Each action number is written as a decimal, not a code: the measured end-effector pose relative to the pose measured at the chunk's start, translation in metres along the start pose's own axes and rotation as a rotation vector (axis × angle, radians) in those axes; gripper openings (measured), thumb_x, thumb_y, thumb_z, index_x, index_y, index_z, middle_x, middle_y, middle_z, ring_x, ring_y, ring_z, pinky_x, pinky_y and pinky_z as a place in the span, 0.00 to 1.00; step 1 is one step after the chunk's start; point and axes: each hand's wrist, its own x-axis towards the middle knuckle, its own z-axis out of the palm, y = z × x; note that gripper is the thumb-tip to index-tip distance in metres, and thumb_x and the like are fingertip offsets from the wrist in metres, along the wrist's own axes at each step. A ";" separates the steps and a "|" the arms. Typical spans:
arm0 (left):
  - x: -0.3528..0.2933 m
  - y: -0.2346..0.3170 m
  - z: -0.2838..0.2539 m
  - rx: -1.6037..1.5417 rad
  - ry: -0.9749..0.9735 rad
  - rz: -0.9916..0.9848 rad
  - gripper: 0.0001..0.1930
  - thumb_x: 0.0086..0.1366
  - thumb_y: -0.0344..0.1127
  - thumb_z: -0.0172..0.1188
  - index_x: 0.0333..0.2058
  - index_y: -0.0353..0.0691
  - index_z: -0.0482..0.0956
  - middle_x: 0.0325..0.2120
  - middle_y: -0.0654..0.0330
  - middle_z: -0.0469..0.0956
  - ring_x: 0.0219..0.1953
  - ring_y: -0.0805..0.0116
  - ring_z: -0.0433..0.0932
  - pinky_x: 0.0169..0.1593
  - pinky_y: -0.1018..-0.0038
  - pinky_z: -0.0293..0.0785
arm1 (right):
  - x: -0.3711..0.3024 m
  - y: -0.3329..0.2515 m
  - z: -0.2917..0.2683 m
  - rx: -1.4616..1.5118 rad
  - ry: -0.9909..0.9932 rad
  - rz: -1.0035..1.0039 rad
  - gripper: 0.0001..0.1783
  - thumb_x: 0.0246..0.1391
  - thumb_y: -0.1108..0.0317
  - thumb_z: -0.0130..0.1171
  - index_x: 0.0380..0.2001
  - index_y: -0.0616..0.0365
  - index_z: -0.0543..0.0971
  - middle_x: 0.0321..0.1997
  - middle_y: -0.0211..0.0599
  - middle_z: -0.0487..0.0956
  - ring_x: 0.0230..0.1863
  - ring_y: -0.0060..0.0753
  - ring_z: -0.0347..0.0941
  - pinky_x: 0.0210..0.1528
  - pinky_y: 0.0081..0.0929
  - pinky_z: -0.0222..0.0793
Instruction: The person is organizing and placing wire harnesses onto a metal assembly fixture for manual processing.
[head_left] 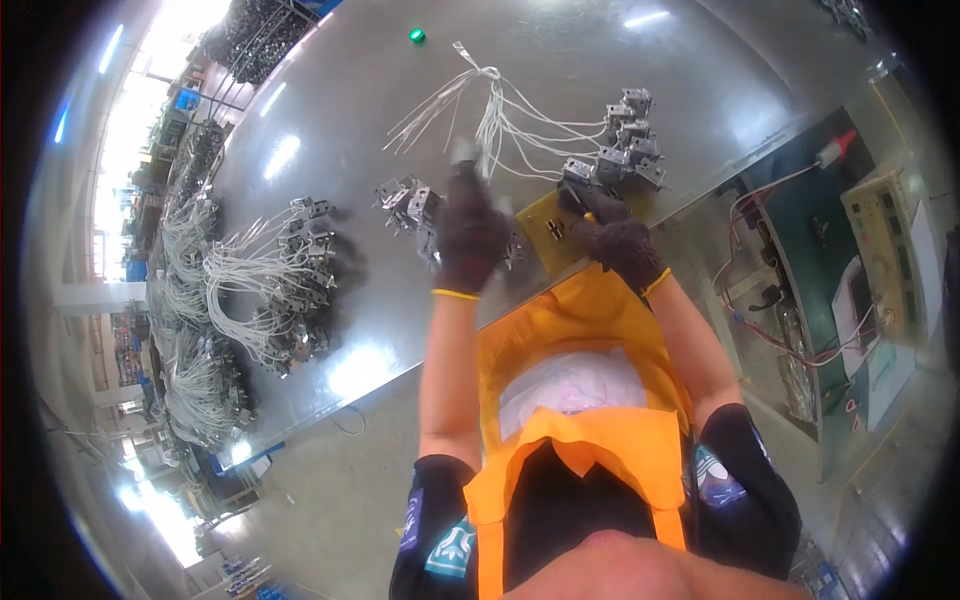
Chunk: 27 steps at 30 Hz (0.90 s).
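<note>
My left hand (470,235), in a dark glove with a yellow cuff, is smeared by motion above the metal table (400,320). Its fingers look closed, and a pale, blurred piece (463,152) sticks out past them; its kind is unclear. My right hand (622,245), gloved the same way, has curled fingers at a yellow fixture plate (543,232) by the table's near edge. Something thin with a yellow part shows at its fingers, too small to name. Beyond it stand several small metal units (630,140), with white wires (510,120) running to a tied bundle.
More metal units (405,200) lie just left of my left hand. Farther left are a wired cluster (265,280) and a long heap of wired units (190,330). A green round light or button (417,36) is at the far side. At right, a beige control box (885,255) has cables.
</note>
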 end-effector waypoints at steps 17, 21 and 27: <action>-0.038 0.005 0.063 -0.706 0.114 -0.122 0.29 0.65 0.33 0.59 0.62 0.30 0.62 0.51 0.47 0.74 0.54 0.59 0.74 0.57 0.67 0.69 | 0.028 0.051 -0.043 0.071 -0.077 -0.361 0.26 0.55 0.66 0.59 0.58 0.57 0.74 0.50 0.38 0.79 0.52 0.30 0.74 0.56 0.27 0.68; -0.043 0.006 0.058 -0.722 -0.066 -0.287 0.30 0.65 0.34 0.59 0.63 0.31 0.62 0.51 0.48 0.75 0.53 0.62 0.75 0.56 0.68 0.70 | 0.025 0.017 -0.061 0.038 -0.127 -0.237 0.25 0.57 0.67 0.59 0.58 0.59 0.74 0.60 0.37 0.76 0.61 0.30 0.70 0.64 0.28 0.62; -0.043 0.017 0.080 -0.247 0.072 -0.029 0.30 0.63 0.38 0.63 0.61 0.33 0.64 0.46 0.43 0.74 0.44 0.47 0.76 0.48 0.61 0.73 | -0.004 -0.005 -0.071 0.174 -0.234 0.165 0.25 0.59 0.67 0.58 0.59 0.58 0.74 0.53 0.35 0.80 0.51 0.27 0.76 0.54 0.27 0.71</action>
